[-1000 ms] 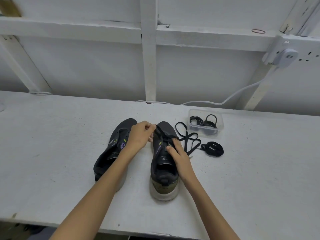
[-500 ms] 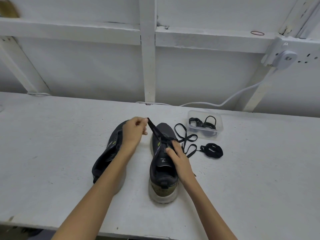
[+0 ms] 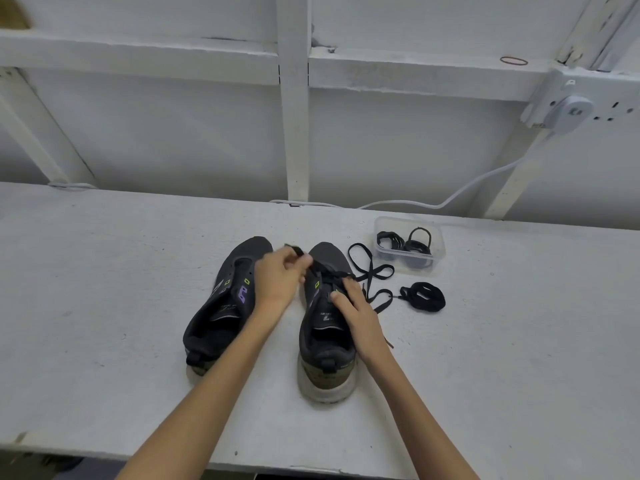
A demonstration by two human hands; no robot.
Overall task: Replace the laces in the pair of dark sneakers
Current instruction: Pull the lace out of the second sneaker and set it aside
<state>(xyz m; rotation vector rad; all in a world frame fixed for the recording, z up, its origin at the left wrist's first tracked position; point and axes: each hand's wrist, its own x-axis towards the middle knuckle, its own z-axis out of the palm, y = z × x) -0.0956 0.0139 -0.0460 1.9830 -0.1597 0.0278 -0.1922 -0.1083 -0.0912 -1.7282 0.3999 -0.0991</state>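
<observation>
Two dark sneakers stand side by side on the white table [image 3: 104,306], heels toward me. The left sneaker [image 3: 221,306] has no lace. The right sneaker [image 3: 325,327] has a black lace [image 3: 370,275] partly threaded near its toe, and the lace's loose part loops out to the right. My left hand [image 3: 280,278] pinches one end of this lace above the toe of the right sneaker. My right hand [image 3: 353,306] rests on the right sneaker's eyelet area, fingers on the lace there.
A bundled black lace [image 3: 422,296] lies to the right of the sneakers. Behind it stands a clear plastic box [image 3: 410,244] holding coiled black laces. A white cable [image 3: 450,199] runs along the back wall to a socket. The table's near edge is just below my forearms.
My left hand had drawn the lace end up and to the left; it has now come back down toward the toe of the right sneaker. The right hand stays on the eyelets.
</observation>
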